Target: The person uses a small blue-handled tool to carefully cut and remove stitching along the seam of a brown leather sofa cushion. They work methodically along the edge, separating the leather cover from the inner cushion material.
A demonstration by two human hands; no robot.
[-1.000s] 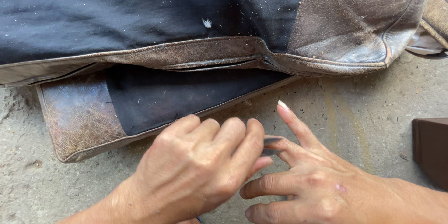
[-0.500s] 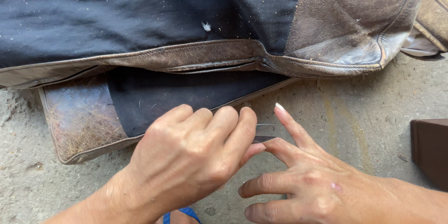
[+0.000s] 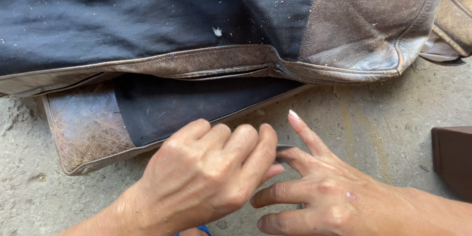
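Small dark metal blade (image 3: 284,151) lay roughly level, tip pointing right, mostly hidden; left hand (image 3: 206,177) pinched it closed, right hand (image 3: 324,196) spread, forefinger touching it.

Cushion (image 3: 206,24): matt black cloth, cracked worn brown leather; floor (image 3: 373,132): rough concrete.
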